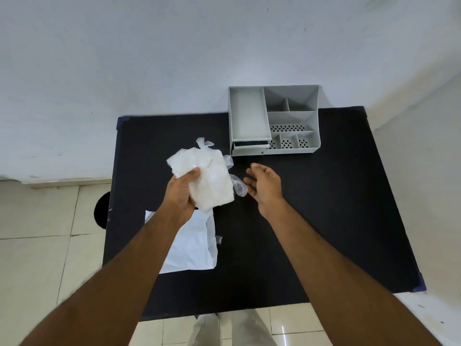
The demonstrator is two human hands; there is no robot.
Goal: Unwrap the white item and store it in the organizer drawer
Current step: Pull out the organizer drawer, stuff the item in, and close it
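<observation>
My left hand [180, 196] grips a white item wrapped in thin clear plastic [212, 178], held above the black table. Knotted plastic ends stick out at its top and right side. My right hand [264, 187] hovers just right of the bundle, fingers apart and holding nothing, its fingertips close to a loose plastic loop. The grey organizer [274, 121] stands at the table's far edge. Its small drawer [250, 145] at the lower left is pulled slightly out, showing a dark gap.
A flat white bag or sheet [192, 248] lies on the black table [311, 221] under my left forearm. A white wall rises behind the table. Tiled floor shows on the left and near side, and a dark round object [102, 211] sits by the table's left edge.
</observation>
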